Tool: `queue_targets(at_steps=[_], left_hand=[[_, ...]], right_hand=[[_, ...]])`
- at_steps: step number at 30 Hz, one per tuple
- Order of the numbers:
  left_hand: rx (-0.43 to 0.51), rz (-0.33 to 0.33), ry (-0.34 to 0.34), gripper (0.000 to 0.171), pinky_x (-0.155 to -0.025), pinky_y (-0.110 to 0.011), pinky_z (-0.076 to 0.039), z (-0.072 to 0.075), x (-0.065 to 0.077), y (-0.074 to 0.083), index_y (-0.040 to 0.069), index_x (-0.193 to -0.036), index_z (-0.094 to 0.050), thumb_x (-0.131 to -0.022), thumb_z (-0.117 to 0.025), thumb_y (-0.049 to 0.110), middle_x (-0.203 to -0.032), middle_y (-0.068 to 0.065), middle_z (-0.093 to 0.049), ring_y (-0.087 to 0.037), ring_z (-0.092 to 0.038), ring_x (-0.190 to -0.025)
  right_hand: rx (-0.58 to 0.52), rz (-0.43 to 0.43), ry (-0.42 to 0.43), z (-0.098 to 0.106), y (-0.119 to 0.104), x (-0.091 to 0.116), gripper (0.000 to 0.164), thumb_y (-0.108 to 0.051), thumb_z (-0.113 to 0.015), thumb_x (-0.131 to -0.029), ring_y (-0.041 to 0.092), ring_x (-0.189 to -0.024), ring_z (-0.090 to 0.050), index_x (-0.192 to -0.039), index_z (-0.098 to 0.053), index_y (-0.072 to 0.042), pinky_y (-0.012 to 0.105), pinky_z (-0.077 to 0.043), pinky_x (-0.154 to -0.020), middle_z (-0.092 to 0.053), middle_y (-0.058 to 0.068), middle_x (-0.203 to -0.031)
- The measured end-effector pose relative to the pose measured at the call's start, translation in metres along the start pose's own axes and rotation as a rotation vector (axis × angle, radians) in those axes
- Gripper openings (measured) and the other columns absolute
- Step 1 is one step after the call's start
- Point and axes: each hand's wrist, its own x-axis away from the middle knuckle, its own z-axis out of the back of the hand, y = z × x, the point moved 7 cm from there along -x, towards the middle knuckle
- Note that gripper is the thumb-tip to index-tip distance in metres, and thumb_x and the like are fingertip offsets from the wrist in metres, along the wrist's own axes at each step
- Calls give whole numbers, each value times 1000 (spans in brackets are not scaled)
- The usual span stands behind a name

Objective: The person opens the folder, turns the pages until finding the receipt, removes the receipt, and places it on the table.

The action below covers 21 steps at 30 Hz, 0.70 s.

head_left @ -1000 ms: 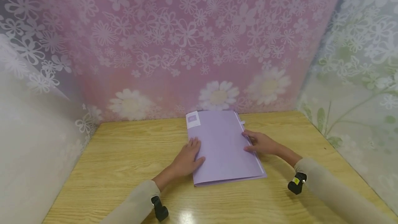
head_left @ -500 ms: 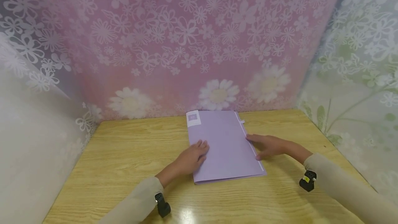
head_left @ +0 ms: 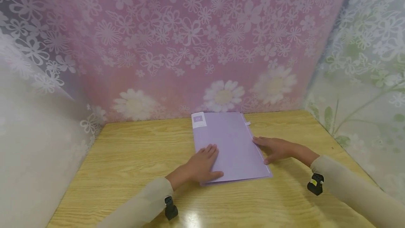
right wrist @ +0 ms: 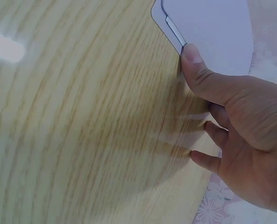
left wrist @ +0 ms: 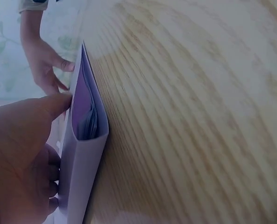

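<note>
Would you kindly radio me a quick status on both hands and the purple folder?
Left hand resting on purple folder. Right hand touching its right edge. Folder lying on table, near end gaping. No obstacle visible.

both hands [head_left: 203, 164] [head_left: 278, 149] apart, fingers [head_left: 211, 150] relaxed, thumbs [head_left: 216, 175] spread outward

The white label [head_left: 199, 120] is too small to read. The left hand [head_left: 201, 165] hides part of the purple folder [head_left: 235, 143].
</note>
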Motion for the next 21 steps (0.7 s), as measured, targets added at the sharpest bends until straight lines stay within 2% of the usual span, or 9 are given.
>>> queue_targets(at_steps=[4,7,15,21], left_hand=[[-23,-42,-10,103,-130,-42,-18,4,-3,12,1,-162,-18,-95,-48,73,-171,-16,-12,-28,-11,-160],[-36,-68,-7,108,-130,-40,-18,7,-6,22,0,-162,-19,-92,-53,75,-171,-18,-14,-29,-13,-160],[-30,-56,5,106,-129,-38,-19,13,-13,35,-1,-161,-22,-90,-63,67,-170,-19,-17,-28,-16,-159],[-23,-63,35,103,-127,-38,-26,17,-11,38,0,-160,-27,-90,-65,65,-169,-19,-22,-30,-21,-158]], right_hand=[[-3,16,21,2,1,1,103,-45,-83,-80,61,-140,-34,-149,-36,16,68,-37,-108,-36,37,-155],[-9,22,30,3,3,1,103,-46,-82,-80,61,-140,-34,-150,-36,15,67,-38,-108,-36,37,-155],[-6,34,46,4,2,1,104,-47,-82,-79,61,-139,-36,-149,-37,16,67,-40,-107,-37,37,-154],[-46,3,21,4,-2,3,105,-43,-83,-79,62,-140,-32,-150,-33,17,69,-36,-109,-33,39,-155]])
